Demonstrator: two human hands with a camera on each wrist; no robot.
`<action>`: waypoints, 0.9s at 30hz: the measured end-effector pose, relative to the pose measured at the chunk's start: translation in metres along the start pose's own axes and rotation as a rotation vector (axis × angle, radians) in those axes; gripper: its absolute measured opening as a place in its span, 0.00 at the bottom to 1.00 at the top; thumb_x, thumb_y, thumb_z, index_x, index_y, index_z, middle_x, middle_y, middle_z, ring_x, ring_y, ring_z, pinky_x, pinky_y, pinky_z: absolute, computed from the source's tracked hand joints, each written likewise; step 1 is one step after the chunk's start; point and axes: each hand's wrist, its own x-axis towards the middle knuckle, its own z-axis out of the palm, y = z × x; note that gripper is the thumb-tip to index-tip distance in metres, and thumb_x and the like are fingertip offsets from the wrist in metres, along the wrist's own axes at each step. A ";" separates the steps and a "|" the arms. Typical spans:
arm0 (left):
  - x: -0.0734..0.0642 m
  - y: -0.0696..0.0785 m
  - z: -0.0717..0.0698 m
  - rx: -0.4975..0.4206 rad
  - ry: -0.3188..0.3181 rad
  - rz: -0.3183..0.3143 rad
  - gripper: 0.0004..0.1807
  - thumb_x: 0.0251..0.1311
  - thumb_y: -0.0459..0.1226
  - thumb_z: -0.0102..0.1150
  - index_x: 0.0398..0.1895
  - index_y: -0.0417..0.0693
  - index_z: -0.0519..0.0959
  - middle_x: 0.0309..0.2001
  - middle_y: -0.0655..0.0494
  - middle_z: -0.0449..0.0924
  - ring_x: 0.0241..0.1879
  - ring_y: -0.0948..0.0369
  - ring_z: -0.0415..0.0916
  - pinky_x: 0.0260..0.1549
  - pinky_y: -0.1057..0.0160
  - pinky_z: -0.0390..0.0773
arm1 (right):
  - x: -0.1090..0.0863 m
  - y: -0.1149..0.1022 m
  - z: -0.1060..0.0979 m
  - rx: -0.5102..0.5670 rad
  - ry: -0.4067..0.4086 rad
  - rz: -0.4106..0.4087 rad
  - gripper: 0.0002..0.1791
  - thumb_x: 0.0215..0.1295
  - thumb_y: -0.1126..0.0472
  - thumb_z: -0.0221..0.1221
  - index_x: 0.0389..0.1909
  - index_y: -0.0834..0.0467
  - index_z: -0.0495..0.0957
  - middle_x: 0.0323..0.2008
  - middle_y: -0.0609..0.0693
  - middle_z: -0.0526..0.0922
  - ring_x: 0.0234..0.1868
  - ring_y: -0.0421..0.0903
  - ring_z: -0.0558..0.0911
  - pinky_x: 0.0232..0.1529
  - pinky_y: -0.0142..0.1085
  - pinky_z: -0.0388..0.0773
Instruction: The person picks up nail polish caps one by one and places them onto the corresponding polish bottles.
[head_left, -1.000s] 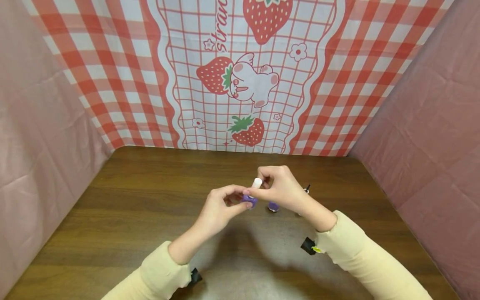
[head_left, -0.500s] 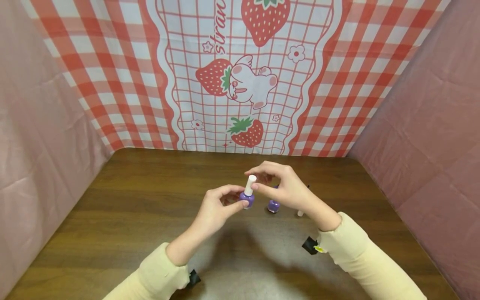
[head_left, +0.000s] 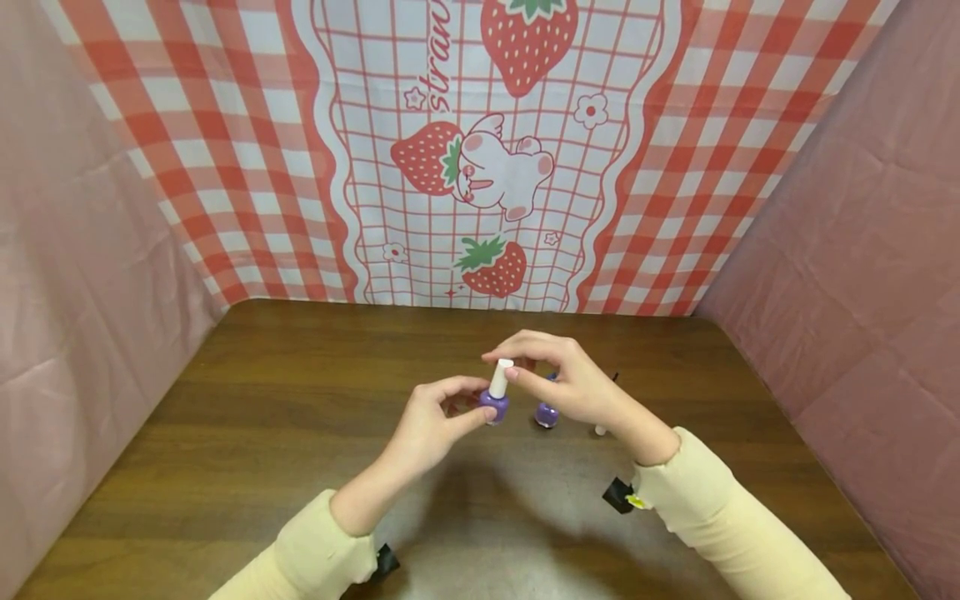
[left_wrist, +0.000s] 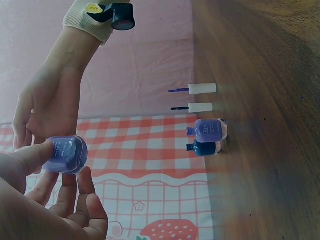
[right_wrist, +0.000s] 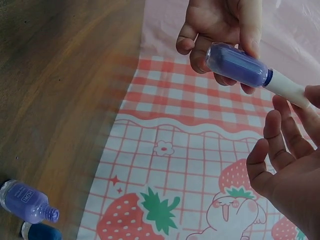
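Observation:
My left hand (head_left: 423, 425) pinches the body of a purple nail polish bottle (head_left: 492, 407) between thumb and fingers, above the table. A white cap (head_left: 501, 379) is on the bottle's neck, a dark ring showing where they meet in the right wrist view. My right hand (head_left: 570, 379) holds that cap near its top with thumb and forefinger; its other fingers are loosely bent. An uncapped purple nail polish bottle (left_wrist: 208, 130) stands on the table beyond, beside an uncapped dark blue one (left_wrist: 205, 148).
Two white brush caps stand on the table, one with a purple brush (left_wrist: 202, 88), the other with a dark brush (left_wrist: 200, 107). The wooden table (head_left: 262, 433) ends at a strawberry-print cloth (head_left: 495, 167). Pink cloth (head_left: 847, 250) hangs at both sides.
The held bottle has shifted slightly left and stands more upright. My right fingers have slid up from the lower cap to near its top, leaving more of the cap showing.

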 end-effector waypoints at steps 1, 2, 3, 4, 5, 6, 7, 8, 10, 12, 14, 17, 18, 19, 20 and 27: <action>0.000 0.000 0.000 0.002 0.000 -0.001 0.16 0.53 0.36 0.68 0.45 0.41 0.81 0.37 0.48 0.84 0.34 0.60 0.77 0.32 0.66 0.78 | 0.000 0.000 0.000 0.001 0.000 0.003 0.13 0.64 0.67 0.57 0.48 0.54 0.80 0.43 0.43 0.82 0.34 0.38 0.75 0.34 0.33 0.74; 0.000 -0.001 0.000 0.001 0.002 -0.001 0.16 0.53 0.36 0.68 0.45 0.41 0.81 0.37 0.48 0.84 0.34 0.60 0.78 0.32 0.65 0.78 | 0.000 0.000 0.000 0.002 -0.001 0.006 0.13 0.64 0.68 0.57 0.47 0.54 0.81 0.43 0.43 0.82 0.34 0.38 0.75 0.34 0.33 0.74; 0.000 -0.001 0.000 0.000 0.002 -0.002 0.16 0.53 0.36 0.68 0.45 0.41 0.81 0.37 0.48 0.84 0.34 0.60 0.78 0.32 0.65 0.78 | 0.000 0.001 0.001 0.004 -0.002 0.008 0.13 0.64 0.68 0.57 0.47 0.54 0.81 0.43 0.43 0.82 0.34 0.38 0.75 0.34 0.33 0.74; 0.000 -0.001 0.000 0.000 0.002 -0.003 0.16 0.53 0.36 0.68 0.45 0.41 0.81 0.37 0.48 0.84 0.35 0.60 0.78 0.32 0.65 0.78 | 0.000 0.001 0.001 0.006 -0.003 0.011 0.12 0.64 0.68 0.57 0.47 0.55 0.81 0.43 0.43 0.83 0.34 0.38 0.75 0.34 0.33 0.74; 0.000 -0.001 0.000 -0.001 0.002 -0.004 0.16 0.53 0.36 0.68 0.45 0.41 0.81 0.38 0.48 0.84 0.35 0.60 0.78 0.33 0.65 0.78 | 0.001 0.001 0.001 0.007 -0.004 0.014 0.12 0.63 0.68 0.58 0.46 0.55 0.81 0.42 0.43 0.83 0.34 0.39 0.75 0.34 0.33 0.74; 0.000 -0.001 0.000 -0.001 0.003 -0.005 0.16 0.53 0.36 0.68 0.45 0.41 0.81 0.38 0.48 0.84 0.35 0.60 0.78 0.33 0.65 0.78 | 0.001 0.001 0.001 0.008 -0.006 0.018 0.12 0.63 0.68 0.58 0.46 0.55 0.81 0.42 0.43 0.83 0.35 0.39 0.76 0.34 0.33 0.74; 0.000 -0.001 0.000 -0.002 0.003 -0.006 0.16 0.53 0.36 0.68 0.45 0.41 0.81 0.38 0.48 0.84 0.35 0.60 0.78 0.33 0.65 0.78 | 0.001 0.001 0.002 0.009 -0.009 0.022 0.12 0.63 0.68 0.58 0.46 0.55 0.81 0.42 0.43 0.83 0.35 0.39 0.76 0.34 0.33 0.74; -0.001 -0.001 0.000 -0.004 0.003 -0.007 0.16 0.53 0.36 0.68 0.45 0.41 0.81 0.38 0.48 0.84 0.34 0.60 0.77 0.32 0.65 0.78 | 0.001 0.001 0.002 0.009 -0.011 0.026 0.12 0.63 0.67 0.58 0.45 0.55 0.81 0.42 0.42 0.83 0.35 0.39 0.76 0.34 0.33 0.74; -0.001 -0.001 0.000 -0.005 0.004 -0.006 0.16 0.53 0.36 0.67 0.45 0.41 0.81 0.37 0.48 0.84 0.34 0.60 0.77 0.32 0.66 0.77 | 0.002 0.001 0.002 0.007 -0.013 0.034 0.11 0.63 0.67 0.59 0.45 0.53 0.81 0.41 0.42 0.83 0.35 0.39 0.76 0.34 0.33 0.75; -0.001 -0.001 0.000 -0.004 0.005 -0.006 0.16 0.53 0.36 0.67 0.45 0.41 0.81 0.37 0.48 0.84 0.34 0.61 0.77 0.31 0.67 0.77 | 0.002 0.001 0.002 0.003 -0.013 0.039 0.10 0.63 0.66 0.59 0.44 0.52 0.81 0.41 0.41 0.83 0.35 0.38 0.76 0.34 0.33 0.75; 0.000 -0.001 0.000 -0.004 0.005 -0.006 0.16 0.53 0.36 0.68 0.45 0.41 0.82 0.37 0.48 0.84 0.34 0.61 0.77 0.30 0.67 0.77 | 0.003 0.002 0.002 -0.004 -0.008 0.040 0.10 0.63 0.65 0.60 0.43 0.51 0.81 0.41 0.41 0.83 0.35 0.38 0.77 0.34 0.33 0.75; 0.000 -0.002 0.000 0.000 0.008 -0.009 0.15 0.52 0.36 0.68 0.44 0.42 0.82 0.37 0.49 0.84 0.33 0.61 0.77 0.30 0.68 0.77 | 0.004 0.002 0.002 -0.020 0.006 0.038 0.09 0.62 0.64 0.61 0.42 0.51 0.82 0.40 0.41 0.83 0.35 0.38 0.77 0.35 0.34 0.75; 0.000 -0.002 0.000 0.000 0.011 -0.008 0.15 0.52 0.36 0.68 0.44 0.41 0.82 0.36 0.49 0.84 0.33 0.61 0.77 0.30 0.67 0.77 | 0.004 0.002 0.002 -0.023 0.012 0.038 0.08 0.61 0.64 0.61 0.41 0.51 0.82 0.40 0.41 0.83 0.35 0.38 0.77 0.35 0.34 0.75; 0.000 -0.002 0.000 -0.001 0.013 -0.007 0.15 0.52 0.36 0.68 0.44 0.41 0.82 0.36 0.48 0.84 0.33 0.61 0.77 0.30 0.67 0.77 | 0.004 0.002 0.002 -0.026 0.017 0.036 0.08 0.61 0.64 0.62 0.41 0.51 0.82 0.39 0.42 0.84 0.35 0.38 0.77 0.35 0.33 0.75; 0.000 -0.002 0.000 -0.002 0.016 -0.008 0.15 0.52 0.36 0.68 0.44 0.41 0.81 0.36 0.49 0.84 0.33 0.61 0.77 0.31 0.67 0.77 | 0.005 0.002 0.002 -0.028 0.022 0.036 0.08 0.61 0.64 0.62 0.40 0.51 0.82 0.39 0.43 0.84 0.35 0.38 0.77 0.35 0.33 0.75; 0.001 -0.001 0.000 0.006 0.027 -0.021 0.14 0.51 0.35 0.69 0.42 0.42 0.82 0.36 0.49 0.84 0.33 0.61 0.77 0.31 0.67 0.77 | 0.007 0.002 0.003 -0.034 0.042 0.098 0.07 0.58 0.63 0.65 0.36 0.51 0.82 0.35 0.43 0.83 0.34 0.38 0.78 0.34 0.32 0.75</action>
